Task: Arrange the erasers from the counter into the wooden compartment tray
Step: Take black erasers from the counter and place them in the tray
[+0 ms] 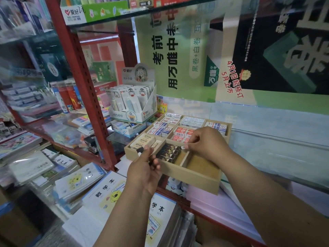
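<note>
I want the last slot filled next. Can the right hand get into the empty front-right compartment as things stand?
Probably yes. The right hand hovers just behind the empty compartment, which is open on top with nothing over it. Its fingers pinch something small and white first.

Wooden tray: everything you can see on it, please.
The tray is a shallow, light-brown box, apparently wood or fibreboard, split by thin dividers into rectangular compartments. It sits level on the shelf, its near corner jutting over the edge. The far compartments hold rows of white, blue and red wrapped erasers; the near-left holds cream ones; the near-middle, dark patterned erasers; the near-right is bare. The left hand holds its near wall; the right hand reaches over the middle.
</note>
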### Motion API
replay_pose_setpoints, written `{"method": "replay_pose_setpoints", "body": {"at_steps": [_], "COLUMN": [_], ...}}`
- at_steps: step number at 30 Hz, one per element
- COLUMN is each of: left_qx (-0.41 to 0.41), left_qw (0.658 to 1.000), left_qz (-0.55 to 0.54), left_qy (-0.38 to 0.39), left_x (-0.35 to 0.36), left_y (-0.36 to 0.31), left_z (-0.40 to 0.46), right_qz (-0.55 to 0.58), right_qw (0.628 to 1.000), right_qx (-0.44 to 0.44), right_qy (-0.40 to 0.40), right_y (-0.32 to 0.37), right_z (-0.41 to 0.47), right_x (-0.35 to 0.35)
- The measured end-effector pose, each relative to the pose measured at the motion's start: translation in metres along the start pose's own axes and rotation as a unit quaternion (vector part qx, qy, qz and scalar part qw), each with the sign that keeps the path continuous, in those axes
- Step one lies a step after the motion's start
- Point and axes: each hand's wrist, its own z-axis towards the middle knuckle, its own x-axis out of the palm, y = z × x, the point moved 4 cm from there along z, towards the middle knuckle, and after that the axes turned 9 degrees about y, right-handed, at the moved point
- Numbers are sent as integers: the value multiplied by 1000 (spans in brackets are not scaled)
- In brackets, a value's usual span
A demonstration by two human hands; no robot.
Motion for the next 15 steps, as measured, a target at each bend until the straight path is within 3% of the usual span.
{"method": "replay_pose_setpoints", "body": {"at_steps": [8, 11, 15], "left_qx": [-13, -16, -33], "left_qw": [1000, 1000, 999], "left_qz": [-18, -20, -34], "left_qy": [-9, -6, 16], "left_x": [0, -3, -6], "left_y": [3, 1, -1], "left_z": [2, -1, -5], "right_qz": [-64, -27, 25], "right_qw": [994, 991, 999], "right_qx": [34, 38, 27], "right_qy": [82, 129, 35], "right_y": [12, 7, -1], "right_z": [19, 17, 10], "right_x": [28, 39, 23]}}
